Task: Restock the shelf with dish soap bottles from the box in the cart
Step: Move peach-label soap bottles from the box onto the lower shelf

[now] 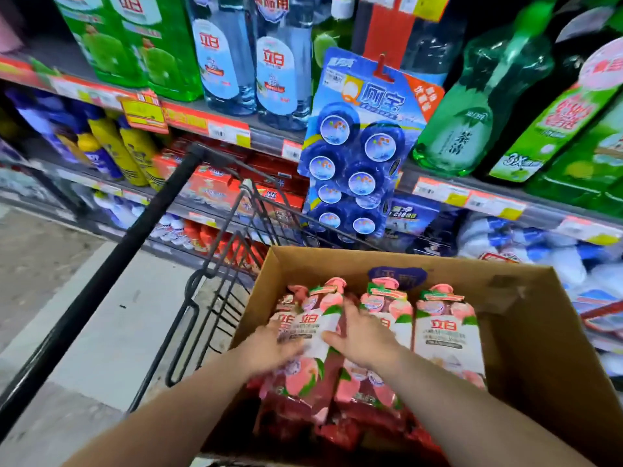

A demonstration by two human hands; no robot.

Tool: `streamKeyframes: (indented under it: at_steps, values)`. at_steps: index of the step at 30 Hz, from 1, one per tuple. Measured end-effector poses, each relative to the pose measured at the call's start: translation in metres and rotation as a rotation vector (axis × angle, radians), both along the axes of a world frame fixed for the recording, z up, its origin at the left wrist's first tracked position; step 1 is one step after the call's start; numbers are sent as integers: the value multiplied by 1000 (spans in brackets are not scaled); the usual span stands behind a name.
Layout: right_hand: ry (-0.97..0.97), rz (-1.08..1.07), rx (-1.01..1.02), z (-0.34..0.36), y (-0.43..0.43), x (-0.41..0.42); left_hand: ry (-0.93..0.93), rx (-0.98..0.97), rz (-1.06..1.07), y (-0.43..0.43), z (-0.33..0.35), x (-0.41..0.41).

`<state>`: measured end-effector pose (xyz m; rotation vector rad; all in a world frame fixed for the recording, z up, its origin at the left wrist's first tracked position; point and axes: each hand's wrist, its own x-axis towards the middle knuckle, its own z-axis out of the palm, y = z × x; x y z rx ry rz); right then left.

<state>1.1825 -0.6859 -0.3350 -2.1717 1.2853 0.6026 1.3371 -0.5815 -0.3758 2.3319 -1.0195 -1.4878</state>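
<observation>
Head view, box: an open brown cardboard box point(526, 348) fills the lower right of the frame, sitting in a black wire shopping cart point(215, 264) whose handle bar runs from lower left toward upper centre.
Head view, bottles: pink-and-red peach-printed dish soap bottles point(445, 328) lie packed in the box, caps toward the top of the frame, long axes running from the bottom of the frame up toward the shelf.
Head view, left hand: the left hand point(269, 348) rests on the left flank of one bottle point(317, 328) at centre frame, fingers spread; motion blur hides whether they have closed.
Head view, right hand: the right hand point(360, 335) lies on the right flank of that same bottle, fingers curled against it, thumb over its label.
Grip state: both hands bracket the bottle from either side; whether either has clamped on it, I cannot tell.
Key relation: the bottle sits directly between the hands, its axis in line with the forearms, and both hands are about equally near.
Head view, shelf: the store shelf point(269, 136) crosses the upper frame, stocked with green and clear bottles; a blue hanging pack of round toilet blocks point(357, 153) dangles above the box.
Judged step: picking one bottle out; the lift would go up and toward the top of the frame.
</observation>
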Motion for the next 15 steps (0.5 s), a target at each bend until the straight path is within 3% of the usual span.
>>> streamKeyframes:
  at_steps: [9, 12, 15]
  values:
    - [150, -103, -41, -20, 10, 23, 399, 1, 281, -6, -18, -8]
    - [111, -164, -29, -30, 17, 27, 459, -6, 383, -2, -59, -5]
    - [21, -240, -15, -39, 25, 34, 618, 16, 453, -1, -41, -5]
